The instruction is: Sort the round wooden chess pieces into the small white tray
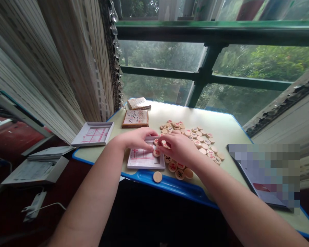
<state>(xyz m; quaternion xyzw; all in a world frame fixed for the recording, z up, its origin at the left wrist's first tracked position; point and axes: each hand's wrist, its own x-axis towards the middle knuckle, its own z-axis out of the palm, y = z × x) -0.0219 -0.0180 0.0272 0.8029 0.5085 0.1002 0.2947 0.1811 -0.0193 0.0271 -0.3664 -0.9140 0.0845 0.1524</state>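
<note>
A shallow white box tray [146,167] with red lines printed inside lies at the near edge of the table. Over its far side my left hand [137,139] reaches with thumb and fingers apart, the thumb tip beside a round wooden Chinese chess piece [157,152] in the tray. My right hand [179,145] is curled over the tray's right side, its fingertips pinched on a Chinese chess piece that is partly hidden. Several loose pieces [197,143] with red or black characters spread to the right, some lying blank side up. One blank piece [157,177] sits in the blue trough.
A matching white tray [78,141] lies at the table's left edge. Two small printed boxes [135,118] stand at the back left. A dark-edged tablet-like object [257,178], partly blurred, lies at right. Behind the table [216,120] is a green-framed window; curtains hang on both sides.
</note>
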